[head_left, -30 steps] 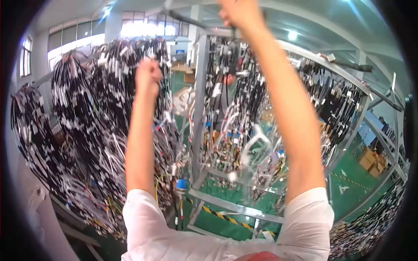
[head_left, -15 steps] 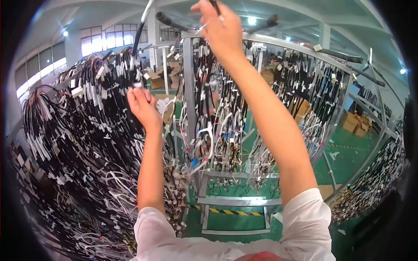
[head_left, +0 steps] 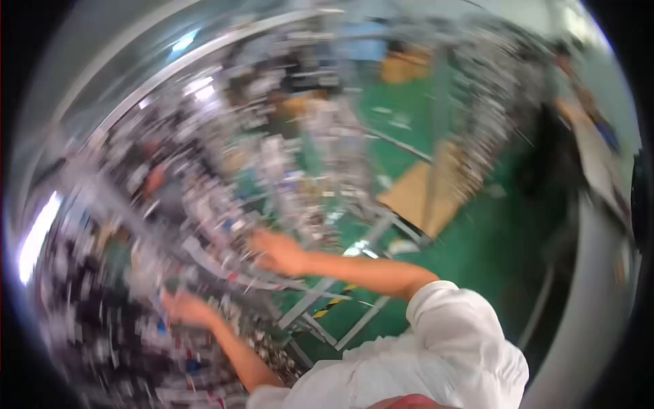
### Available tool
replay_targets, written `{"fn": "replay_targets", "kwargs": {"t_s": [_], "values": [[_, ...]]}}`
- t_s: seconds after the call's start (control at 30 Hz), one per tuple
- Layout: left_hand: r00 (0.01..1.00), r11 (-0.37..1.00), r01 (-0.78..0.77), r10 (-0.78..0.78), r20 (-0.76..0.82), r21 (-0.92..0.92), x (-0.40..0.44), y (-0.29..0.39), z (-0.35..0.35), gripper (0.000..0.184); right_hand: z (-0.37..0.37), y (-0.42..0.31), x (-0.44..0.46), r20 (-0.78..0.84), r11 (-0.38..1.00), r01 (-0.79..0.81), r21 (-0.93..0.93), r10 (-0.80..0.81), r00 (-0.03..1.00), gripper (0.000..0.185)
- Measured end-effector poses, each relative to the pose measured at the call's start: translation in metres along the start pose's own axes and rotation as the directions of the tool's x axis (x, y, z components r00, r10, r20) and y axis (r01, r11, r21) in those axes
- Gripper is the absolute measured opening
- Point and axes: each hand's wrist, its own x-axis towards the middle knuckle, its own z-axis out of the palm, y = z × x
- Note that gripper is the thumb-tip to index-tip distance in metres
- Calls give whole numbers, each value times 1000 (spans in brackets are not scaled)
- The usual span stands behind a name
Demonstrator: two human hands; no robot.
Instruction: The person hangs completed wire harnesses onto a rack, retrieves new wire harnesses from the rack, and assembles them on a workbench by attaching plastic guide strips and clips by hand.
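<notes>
Motion blur smears most of the head view. My left hand (head_left: pixel 185 308) is at the lower left, in front of dark hanging wire harnesses (head_left: pixel 95 320). To its right and higher up, my right hand (head_left: pixel 278 252) reaches in among pale and dark hanging harnesses (head_left: pixel 225 225). A whitish cable strand (head_left: pixel 235 275) runs between the two hands, just below the right one. The fingers of both hands are too blurred to show whether they grip anything.
A metal rack frame (head_left: pixel 306 305) with a step stands on the green floor (head_left: pixel 490 252). Flat cardboard (head_left: pixel 426 194) lies to the right, and a cardboard box (head_left: pixel 405 66) sits farther back. More harnesses (head_left: pixel 487 95) hang at the upper right.
My view has swung right and tilted, blurring the scene. Both hands have come down from raised positions; the right one was up at the rack's top bar holding a dark cable.
</notes>
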Motion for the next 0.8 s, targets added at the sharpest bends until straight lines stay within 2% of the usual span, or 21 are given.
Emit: {"fn": "replay_targets", "kwargs": {"t_s": [0.03, 0.07, 0.1, 0.13, 0.17, 0.2, 0.23, 0.27, 0.3, 0.33, 0.43, 0.47, 0.5, 0.53, 0.63, 0.67, 0.73, 0.77, 0.8], "values": [[963, 849, 159, -246, -112, -504, -5, 18, -9, 34, -14, 13, -65, 232, 961, -268, 63, 247, 941, 46], [938, 681, 245, -345, -7, -690, -4, 55, -41, 32, -36, 14, -130, 343, 846, -531, -35, 510, 789, 45], [893, 575, 379, -434, 123, -725, -7, 97, -66, 30, -35, 33, -216, 311, 707, -691, -150, 697, 646, 35], [923, 537, 350, -339, 183, -768, -18, 123, -64, 28, -47, 40, -292, 265, 604, -768, -214, 793, 549, 25], [940, 495, 327, -258, 224, -805, -32, 150, -66, 27, -80, 20, -352, 194, 413, -851, -323, 909, 368, 24], [942, 387, 334, -118, 314, -859, -46, 182, -69, 26, -114, -20, -393, 51, 178, -938, -298, 984, 171, 22], [925, 276, 355, 32, 378, -893, -63, 215, -74, 25, -138, -56, -435, -88, 19, -977, -215, 995, 38, 19], [892, 168, 383, 191, 411, -908, -81, 248, -84, 24, -158, -84, -481, -177, -105, -975, -195, 982, -71, 17], [843, -42, 440, 364, 396, -897, -100, 283, -99, 21, -174, -122, -515, -376, -126, -991, -42, 921, -101, 16], [793, -70, 462, 479, 376, -884, -119, 313, -118, 20, -192, -163, -533, -463, -201, -976, 84, 859, -217, 18], [594, -210, 627, 752, 286, -750, -173, 388, -203, 20, -219, -276, -578, -676, -311, -903, 295, 600, -427, 20], [586, -251, 568, 792, 171, -784, -187, 405, -246, 18, -215, -312, -595, -775, -232, -914, 334, 485, -406, 21], [507, -295, 590, 860, 60, -751, -208, 419, -280, 18, -211, -346, -603, -835, -225, -906, 360, 355, -420, 20], [433, -338, 613, 900, -54, -714, -229, 432, -314, 17, -215, -383, -589, -744, -265, -787, 557, 262, -615, 20], [282, -515, 579, 854, -437, -632, -282, 457, -432, 16, -200, -459, -615, -700, -295, -680, 671, 50, -713, 19], [243, -564, 593, 806, -540, -575, -294, 460, -467, 16, -196, -479, -625, -741, -359, -690, 629, -7, -671, 20], [184, -626, 591, 718, -671, -508, -305, 457, -535, 17, -192, -511, -647, -750, -359, -678, 641, -108, -652, 20], [154, -635, 577, 702, -695, -514, -307, 457, -560, 18, -195, -524, -658, -785, -384, -703, 599, -105, -611, 21], [146, -657, 547, 686, -713, -519, -316, 460, -572, 17, -201, -532, -664, -768, -366, -692, 622, -114, -630, 21]]}}
